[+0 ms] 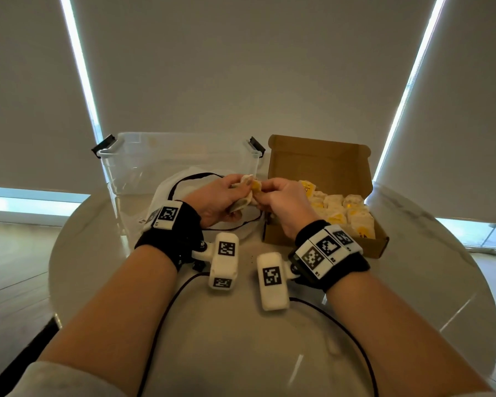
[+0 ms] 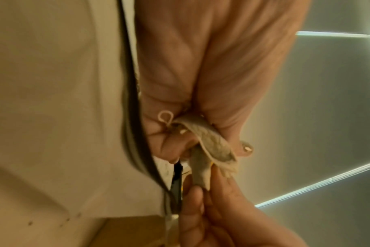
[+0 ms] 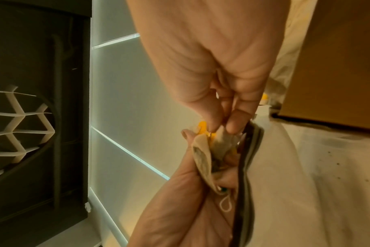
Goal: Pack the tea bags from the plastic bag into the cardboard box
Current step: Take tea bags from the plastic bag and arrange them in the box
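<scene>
Head view, hands: the left hand point(image 1: 221, 196) and right hand point(image 1: 281, 206) meet above the middle of the round table point(image 1: 98, 253), both gripping one tea bag point(image 1: 248, 193) held in the air between them.
Head view, plastic bag: a white plastic bag point(image 1: 166, 193) with a dark rim lies flat under the hands, near a clear storage tub point(image 1: 143, 156) at far left.
Head view, box: the open cardboard box point(image 1: 321, 164) sits just right of the hands, lid standing up at the far side, with rows of pale and yellow tea bags point(image 1: 344, 207) packed inside.
Left wrist view: the left fingers point(image 2: 165, 143) curl round the crumpled grey-white tea bag point(image 2: 213, 142), thumb point(image 2: 239, 133) pressed on its other face; a small loop of string point(image 2: 165, 117) pokes out. The right hand point(image 2: 222, 217) pinches the bag's lower end.
Right wrist view: the right thumb point(image 3: 203, 113) and forefinger point(image 3: 237, 122) pinch the top of the tea bag point(image 3: 203, 153) beside its yellow tag point(image 3: 202, 126). The left hand point(image 3: 180, 208) clasps the rest from below. The cardboard box point(image 3: 338, 66) is at right.
</scene>
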Available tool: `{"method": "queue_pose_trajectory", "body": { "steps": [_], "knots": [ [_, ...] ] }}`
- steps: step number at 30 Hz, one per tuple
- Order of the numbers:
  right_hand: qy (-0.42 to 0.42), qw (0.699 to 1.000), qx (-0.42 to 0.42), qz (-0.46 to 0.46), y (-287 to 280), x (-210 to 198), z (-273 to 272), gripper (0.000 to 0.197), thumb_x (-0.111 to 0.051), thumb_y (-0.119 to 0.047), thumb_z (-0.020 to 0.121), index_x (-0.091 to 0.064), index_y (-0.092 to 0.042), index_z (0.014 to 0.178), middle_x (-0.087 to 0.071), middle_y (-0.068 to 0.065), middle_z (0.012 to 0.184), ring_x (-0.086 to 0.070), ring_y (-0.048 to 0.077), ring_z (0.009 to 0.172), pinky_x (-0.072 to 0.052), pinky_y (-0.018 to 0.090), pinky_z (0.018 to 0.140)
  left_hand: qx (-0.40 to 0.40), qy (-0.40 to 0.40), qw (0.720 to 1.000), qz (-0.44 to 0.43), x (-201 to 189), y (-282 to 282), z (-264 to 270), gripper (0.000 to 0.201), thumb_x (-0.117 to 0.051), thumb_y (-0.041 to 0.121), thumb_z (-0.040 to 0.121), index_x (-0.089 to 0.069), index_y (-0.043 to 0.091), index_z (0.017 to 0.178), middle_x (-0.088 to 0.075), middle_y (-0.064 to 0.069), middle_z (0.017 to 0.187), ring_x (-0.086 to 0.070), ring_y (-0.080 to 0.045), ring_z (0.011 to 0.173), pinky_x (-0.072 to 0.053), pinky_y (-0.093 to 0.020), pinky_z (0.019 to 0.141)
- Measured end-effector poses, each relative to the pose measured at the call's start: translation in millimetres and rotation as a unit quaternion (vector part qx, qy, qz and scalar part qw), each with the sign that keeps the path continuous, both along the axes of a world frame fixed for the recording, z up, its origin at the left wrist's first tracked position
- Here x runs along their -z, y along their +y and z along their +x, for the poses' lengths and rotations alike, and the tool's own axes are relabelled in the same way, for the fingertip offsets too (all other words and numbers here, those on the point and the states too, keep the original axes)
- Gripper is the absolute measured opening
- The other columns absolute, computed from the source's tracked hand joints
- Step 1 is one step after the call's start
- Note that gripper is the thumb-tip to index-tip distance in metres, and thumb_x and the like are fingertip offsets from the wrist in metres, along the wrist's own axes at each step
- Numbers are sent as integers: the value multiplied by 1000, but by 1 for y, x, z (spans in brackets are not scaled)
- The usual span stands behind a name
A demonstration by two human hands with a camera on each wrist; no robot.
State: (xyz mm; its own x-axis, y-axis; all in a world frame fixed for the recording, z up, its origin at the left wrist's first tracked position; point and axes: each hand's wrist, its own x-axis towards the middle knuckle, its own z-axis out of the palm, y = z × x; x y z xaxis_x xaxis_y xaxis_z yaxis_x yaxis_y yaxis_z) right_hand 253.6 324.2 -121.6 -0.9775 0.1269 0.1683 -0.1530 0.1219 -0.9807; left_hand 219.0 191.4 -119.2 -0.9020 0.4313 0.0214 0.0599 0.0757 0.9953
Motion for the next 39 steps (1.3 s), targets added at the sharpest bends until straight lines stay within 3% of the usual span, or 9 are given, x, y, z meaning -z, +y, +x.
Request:
{"method": "queue_pose_trajectory", "body": {
  "steps": [7, 14, 17, 21, 25, 30, 33, 36, 39],
  "knots": [
    [-7, 995, 13, -100, 0, -2, -1, 9, -57, -4, 91, -61, -9, 98, -64, 9, 96, -61, 14, 79, -51, 20, 62, -38, 5, 997, 72, -3, 11, 1, 35, -32, 40, 101, -48, 14, 85, -43, 0, 61, -35, -5, 41, -31, -16, 37],
    [26, 989, 30, -141, 8, -9, 4, 19, -63, 2, 84, -63, -3, 102, -67, 5, 84, -65, 13, 76, -56, 26, 76, -23, -53, 983, 176, -5, 16, 6, 21, -41, 27, 100, -45, 9, 111, -56, -7, 80, -57, -8, 51, -49, -19, 45],
    [28, 989, 14, -145, 13, -13, 9, 14, -63, 0, 85, -64, -7, 97, -67, 5, 86, -64, 16, 82, -54, 33, 82, -8, -75, 976, 206, -7, 19, 7, 21, -43, 28, 99, -54, 11, 103, -61, -5, 83, -60, -10, 62, -54, -22, 53],
    [59, 988, 15, -142, 14, -16, 13, 13, -62, 2, 85, -63, -9, 92, -67, 10, 96, -67, 15, 81, -56, 21, 67, -19, -111, 951, 287, -9, 24, 6, 29, -42, 33, 99, -56, 8, 97, -58, -4, 77, -49, -6, 59, -47, -13, 50],
    [63, 987, 27, -146, 11, -18, 14, 13, -59, 3, 87, -60, -8, 93, -63, 12, 101, -65, 15, 79, -55, 19, 61, -38, -138, 938, 317, -6, 25, 4, 27, -42, 30, 100, -54, 8, 91, -49, 0, 66, -36, -2, 44, -37, -9, 38],
    [17, 987, -3, -159, 14, -23, 20, 10, -52, 1, 92, -56, -8, 95, -62, 13, 102, -65, 20, 78, -57, 24, 63, -57, -125, 954, 265, -11, 21, 6, 18, -46, 20, 98, -49, 12, 83, -46, -1, 66, -36, -2, 42, -27, -10, 33],
    [-12, 993, -10, -117, 30, -31, 29, 8, -55, -6, 92, -59, -11, 97, -66, 10, 95, -62, 20, 75, -53, 27, 59, -69, -100, 968, 220, -16, 15, 15, 13, -47, 21, 97, -54, 16, 87, -55, -3, 70, -53, -9, 56, -43, -15, 41],
    [-41, 995, 16, -85, 49, -39, 37, 7, -59, -7, 89, -62, -13, 91, -63, 3, 79, -49, 10, 55, -41, 23, 52, -39, -75, 984, 158, -24, 6, 28, 16, -45, 15, 98, -61, 15, 101, -61, -10, 91, -65, -23, 84, -60, -31, 69],
    [-64, 995, 28, -68, 61, -44, 39, 8, -60, -2, 88, -61, -11, 88, -61, 2, 74, -45, 7, 48, -41, 18, 44, 8, -4, 1000, 5, -36, -7, 43, 14, -50, 9, 94, -63, 11, 99, -66, -7, 93, -66, -14, 81, -57, -20, 64]
  ]
}}
